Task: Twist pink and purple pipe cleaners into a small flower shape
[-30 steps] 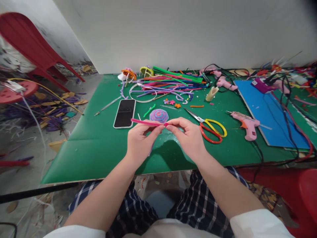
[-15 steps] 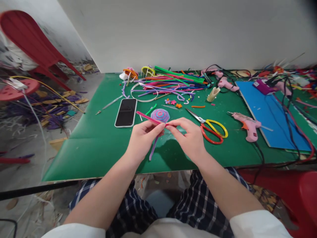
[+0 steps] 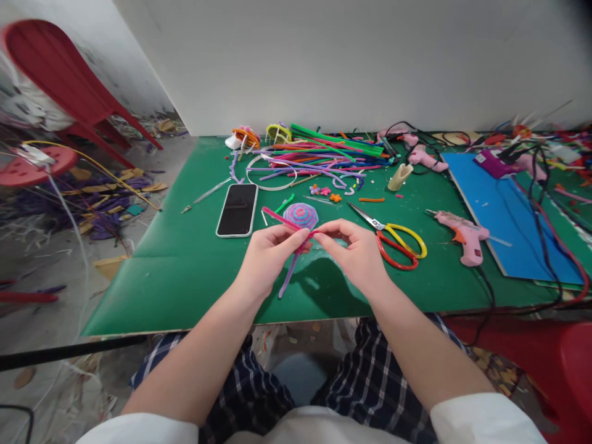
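Over the green table (image 3: 176,265) my left hand (image 3: 268,259) pinches a pink pipe cleaner (image 3: 280,220) whose free end points up and left. A purple pipe cleaner (image 3: 287,280) hangs down from the same pinch. My right hand (image 3: 354,253) pinches the other end of the pink pipe cleaner where the two hands meet. Just behind the fingers lies a round purple-and-pink coiled disc (image 3: 300,214).
A black phone (image 3: 237,209) lies left of the hands. Red-and-yellow scissors (image 3: 393,240) and a pink glue gun (image 3: 462,231) lie to the right. A heap of coloured pipe cleaners (image 3: 319,154) fills the back. A blue board (image 3: 504,216) and cables are at far right.
The pink pipe cleaner's free end has shortened and tilted upward. A purple pipe cleaner now hangs below my left hand. Both hands stayed in place.
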`<state>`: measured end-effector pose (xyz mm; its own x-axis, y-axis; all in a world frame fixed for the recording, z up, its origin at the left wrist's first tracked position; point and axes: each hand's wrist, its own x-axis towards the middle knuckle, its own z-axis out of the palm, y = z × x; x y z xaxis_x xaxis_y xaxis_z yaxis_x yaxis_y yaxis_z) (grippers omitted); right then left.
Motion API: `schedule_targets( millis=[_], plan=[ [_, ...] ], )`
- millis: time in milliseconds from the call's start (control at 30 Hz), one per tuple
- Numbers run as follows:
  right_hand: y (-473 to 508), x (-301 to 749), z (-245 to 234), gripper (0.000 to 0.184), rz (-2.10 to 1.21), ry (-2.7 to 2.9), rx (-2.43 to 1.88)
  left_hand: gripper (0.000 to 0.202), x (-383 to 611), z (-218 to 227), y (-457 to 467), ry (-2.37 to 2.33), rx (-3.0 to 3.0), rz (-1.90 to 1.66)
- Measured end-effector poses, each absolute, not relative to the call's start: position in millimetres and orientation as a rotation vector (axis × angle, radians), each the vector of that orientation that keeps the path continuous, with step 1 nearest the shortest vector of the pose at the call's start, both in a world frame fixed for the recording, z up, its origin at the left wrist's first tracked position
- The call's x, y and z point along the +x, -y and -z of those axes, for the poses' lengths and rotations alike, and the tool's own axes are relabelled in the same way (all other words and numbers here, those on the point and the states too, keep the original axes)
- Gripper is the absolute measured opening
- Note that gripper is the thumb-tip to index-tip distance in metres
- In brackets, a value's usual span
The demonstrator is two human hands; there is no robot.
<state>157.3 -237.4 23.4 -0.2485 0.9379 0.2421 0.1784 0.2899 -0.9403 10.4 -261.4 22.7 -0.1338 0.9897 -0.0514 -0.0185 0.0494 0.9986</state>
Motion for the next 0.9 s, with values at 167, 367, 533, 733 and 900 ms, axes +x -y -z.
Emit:
schedule_targets(
  millis=[167, 367, 533, 733, 900],
  plan=[
    [233, 162, -24, 0.012, -1.245, 1.555, -1.012, 0.021, 12, -23, 264, -1.374, 1.203, -1.314],
    [228, 166, -23, 0.016, -1.422, 1.477, -0.991, 0.019, 13, -24, 266, -1.424, 1.316, -1.321],
    [235, 160, -23, 0.012, -1.240, 1.599, -1.021, 0.019, 14, -24, 266, -1.484, 1.411, -1.287],
    [243, 153, -22, 0.012, -0.762, 1.794, -1.098, 0.023, 15, -21, 266, -1.511, 1.360, -1.299],
    [241, 151, -16, 0.013, -0.927, 1.654, -1.104, 0.018, 17, -20, 265, -1.419, 1.263, -1.335]
  ],
)
